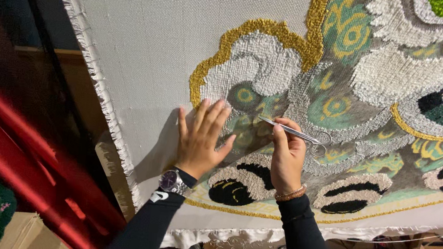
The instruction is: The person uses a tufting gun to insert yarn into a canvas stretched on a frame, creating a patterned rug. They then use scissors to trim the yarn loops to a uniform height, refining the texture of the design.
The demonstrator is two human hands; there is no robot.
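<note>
Left hand (202, 139) lies spread flat on the soft tufted rug (273, 53); right hand (285, 156) pinches light, stiff, slippery-looking steel scissors (298, 134), best gripped by their loops.

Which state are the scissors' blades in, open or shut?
Shut: the scissors in the right hand show one closed thin point.

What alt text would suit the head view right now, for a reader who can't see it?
A person's right hand holds small silver scissors against a tufted rug stretched upright on white backing cloth, while the left hand presses flat beside it. The rug shows gold, teal, white and black patterns.
</note>
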